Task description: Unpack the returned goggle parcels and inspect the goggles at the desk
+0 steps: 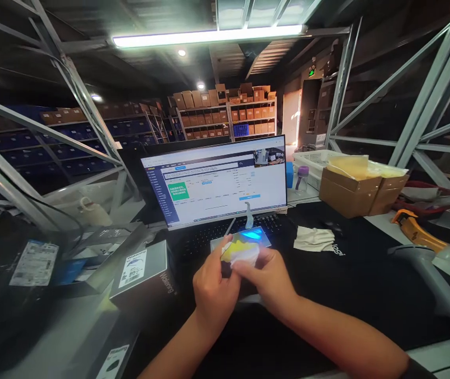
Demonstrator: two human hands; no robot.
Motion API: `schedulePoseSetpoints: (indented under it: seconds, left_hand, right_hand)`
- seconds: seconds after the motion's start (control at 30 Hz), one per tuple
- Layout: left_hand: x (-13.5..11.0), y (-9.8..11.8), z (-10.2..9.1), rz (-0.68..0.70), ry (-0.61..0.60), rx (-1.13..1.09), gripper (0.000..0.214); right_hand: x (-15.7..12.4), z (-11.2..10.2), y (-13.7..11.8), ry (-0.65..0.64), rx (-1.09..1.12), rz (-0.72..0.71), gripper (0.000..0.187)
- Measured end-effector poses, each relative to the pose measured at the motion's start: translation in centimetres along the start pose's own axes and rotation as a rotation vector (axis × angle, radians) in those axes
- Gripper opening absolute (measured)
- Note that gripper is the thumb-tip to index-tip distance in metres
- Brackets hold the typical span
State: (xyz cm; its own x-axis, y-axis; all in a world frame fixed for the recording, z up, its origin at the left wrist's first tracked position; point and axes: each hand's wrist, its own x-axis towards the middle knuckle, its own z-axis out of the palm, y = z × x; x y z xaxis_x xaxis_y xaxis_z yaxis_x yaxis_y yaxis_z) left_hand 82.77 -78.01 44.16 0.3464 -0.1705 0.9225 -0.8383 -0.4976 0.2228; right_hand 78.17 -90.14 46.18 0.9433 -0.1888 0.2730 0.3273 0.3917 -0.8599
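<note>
My left hand [215, 279] and my right hand [270, 271] meet above the black desk mat, just in front of the keyboard. Between their fingers they pinch a small yellow-and-white piece [244, 251], soft and creased like paper or a wrapper; its exact kind is unclear. Right behind it lies a flat light-coloured device or box [262, 236] with a bright blue glare, partly covered by the hands. A pale strip with a curled top [249, 216] stands up before the monitor [217, 184].
Grey boxes [143, 273] and a black labelled bag [7, 295] stand at the left. To the right lie a folded cream cloth [315, 239], a barcode scanner [430, 273], an orange tape dispenser [418, 231] and cardboard boxes [347, 195]. A purple-lidded bottle [302, 180] stands beside the monitor.
</note>
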Motion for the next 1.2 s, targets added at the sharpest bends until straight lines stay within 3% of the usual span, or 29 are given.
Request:
schedulePoseSetpoints:
  seconds: [0.23, 0.33, 0.47, 0.53, 0.77, 0.97, 1.03, 1.2]
  left_hand:
    - [-0.2, 0.6, 0.9, 0.231, 0.037, 0.124, 0.057]
    - [0.0, 0.3, 0.7, 0.209, 0.024, 0.132, 0.054]
    - [0.2, -0.2, 0.1, 0.04, -0.017, 0.064, 0.042]
    - [0.3, -0.2, -0.1, 0.03, -0.036, 0.035, 0.041]
    - [0.7, 0.2, 0.2, 0.191, -0.047, 0.055, 0.052]
    - [1.0, -0.7, -0.1, 0.186, -0.069, 0.075, 0.054]
    - [1.6, -1.2, -0.7, 0.179, -0.117, 0.028, 0.053]
    - [3.5, -2.0, -3.0, 0.176, -0.399, -0.107, 0.054]
  right_hand:
    - [2.1, -1.5, -3.3, -0.018, 0.386, 0.198, 0.032]
    - [2.1, -1.4, -2.5, -0.022, 0.35, 0.153, 0.032]
    - [1.0, -0.8, -0.3, -0.034, 0.068, 0.038, 0.032]
    - [0.8, -0.7, 0.0, -0.025, 0.015, 0.023, 0.032]
    - [2.8, -2.3, -3.1, -0.039, 0.341, 0.201, 0.031]
    - [3.4, -3.0, -2.9, -0.109, 0.258, 0.153, 0.03]
    - [3.4, -3.3, -3.0, -0.133, 0.171, 0.131, 0.032]
    - [3.8, -4.9, -4.4, -0.264, -0.141, 0.121, 0.032]
